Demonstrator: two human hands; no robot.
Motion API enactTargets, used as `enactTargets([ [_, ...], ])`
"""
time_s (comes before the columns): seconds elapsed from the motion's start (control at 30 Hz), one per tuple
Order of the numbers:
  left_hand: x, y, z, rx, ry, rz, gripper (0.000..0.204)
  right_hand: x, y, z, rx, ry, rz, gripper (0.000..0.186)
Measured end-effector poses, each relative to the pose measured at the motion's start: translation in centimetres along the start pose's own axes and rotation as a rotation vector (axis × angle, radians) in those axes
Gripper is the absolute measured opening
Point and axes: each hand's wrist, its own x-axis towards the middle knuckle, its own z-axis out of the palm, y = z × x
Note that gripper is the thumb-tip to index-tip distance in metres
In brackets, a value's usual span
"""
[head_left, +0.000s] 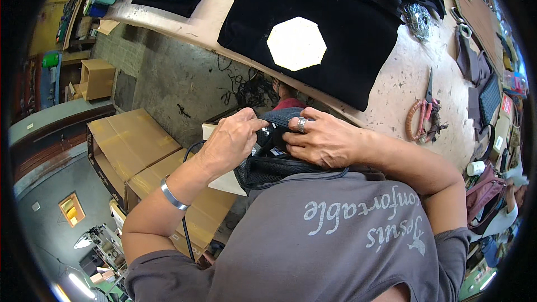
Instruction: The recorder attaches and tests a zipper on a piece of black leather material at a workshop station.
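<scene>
Close against my body sits a small black mesh bag (258,172), its mouth held apart. My left hand (232,138) is closed, its fingertips pinching at the left side of the opening. My right hand (324,138), with a ring on one finger, is closed around the bag's upper right edge. Something shiny and dark shows inside between the hands, too shaded to make out. A black cable (185,226) runs from beside the bag down past my left forearm. Part of my right fingers is hidden inside the bag.
A worktable (391,86) holds folded black fabric (246,25) bearing a white many-sided piece (296,43). Red-handled scissors (429,92) lie by a brown ring (414,120). Cardboard boxes (137,140) stand left. Black scraps (246,86) litter the floor. Another person's arm (510,198) shows far right.
</scene>
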Motion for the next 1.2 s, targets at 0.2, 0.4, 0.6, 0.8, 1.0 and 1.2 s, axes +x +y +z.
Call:
enactTargets([
  [0.2,-0.1,-0.2,0.2,0.002,-0.01,-0.004,0.025,-0.8,0.1,0.0,0.06,-0.01,-0.076,0.019],
  [0.4,0.2,-0.1,0.5,-0.031,0.023,-0.017,0.025,1.3,-0.2,0.7,-0.12,0.052,0.004,0.017],
  [0.6,0.4,-0.3,0.4,0.001,-0.033,-0.036,0.029,3.0,-0.9,1.3,-0.359,-0.209,0.134,0.02],
  [0.8,0.1,-0.3,0.8,-0.005,0.024,-0.018,0.025,1.8,-0.3,0.1,-0.136,-0.083,0.149,0.018],
  [1.0,0.1,-0.2,1.0,0.175,-0.064,-0.037,0.019,1.0,0.0,-0.9,0.045,-0.091,0.188,0.033],
  [1.2,0.5,0.1,1.0,0.297,-0.197,-0.08,0.017,0.4,0.1,-0.5,0.206,-0.016,0.214,0.043],
])
